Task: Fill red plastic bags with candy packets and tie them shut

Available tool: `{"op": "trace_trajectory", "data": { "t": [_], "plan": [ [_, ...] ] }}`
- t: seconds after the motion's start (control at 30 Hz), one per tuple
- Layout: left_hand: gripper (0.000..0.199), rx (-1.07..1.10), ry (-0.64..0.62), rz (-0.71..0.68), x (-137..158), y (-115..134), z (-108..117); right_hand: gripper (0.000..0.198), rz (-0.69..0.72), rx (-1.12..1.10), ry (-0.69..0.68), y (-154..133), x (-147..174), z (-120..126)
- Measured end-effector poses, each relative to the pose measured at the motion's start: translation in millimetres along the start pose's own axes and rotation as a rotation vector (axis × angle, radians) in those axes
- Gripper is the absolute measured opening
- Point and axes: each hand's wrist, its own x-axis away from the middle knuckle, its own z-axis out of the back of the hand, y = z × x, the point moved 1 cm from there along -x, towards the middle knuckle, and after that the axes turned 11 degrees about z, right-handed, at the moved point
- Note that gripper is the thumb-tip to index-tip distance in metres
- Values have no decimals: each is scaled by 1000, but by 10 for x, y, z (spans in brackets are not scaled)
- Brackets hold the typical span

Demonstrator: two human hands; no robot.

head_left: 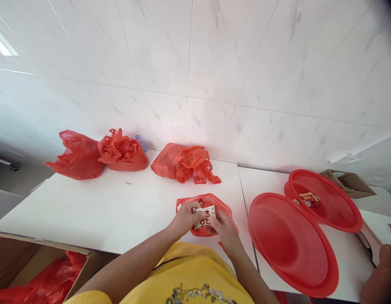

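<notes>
Both my hands hold a small white packet (200, 222) with red print, just above an opened red plastic bag (227, 207) on the table. My left hand (185, 219) pinches the packet's left side between thumb and fingers. On its right side, my right hand (223, 228) grips it the same way. Inside the bag, part of another small dark red item (201, 202) shows; the rest of the contents is hidden by my hands and the packet.
Filled red bags (78, 158) stand along the wall, beside a plastic bottle (141, 142). Red baskets (293, 240) lie to the right, the rear one holding a few packets (308, 198). A carton (40, 264) with red bags is at lower left. Another person's arm (384, 274) shows at far right.
</notes>
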Motion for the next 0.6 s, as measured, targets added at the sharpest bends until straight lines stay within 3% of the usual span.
{"op": "trace_trajectory", "data": {
  "t": [0.13,0.4,0.6],
  "plan": [
    [43,-15,-20,6,9,25,13,42,-31,-35,-47,63,8,1],
    [38,-118,-39,44,7,23,-6,31,53,-60,-21,10,12,-10],
    [42,-35,-36,49,15,46,-15,36,17,-70,-52,71,1,-63]
  ]
}}
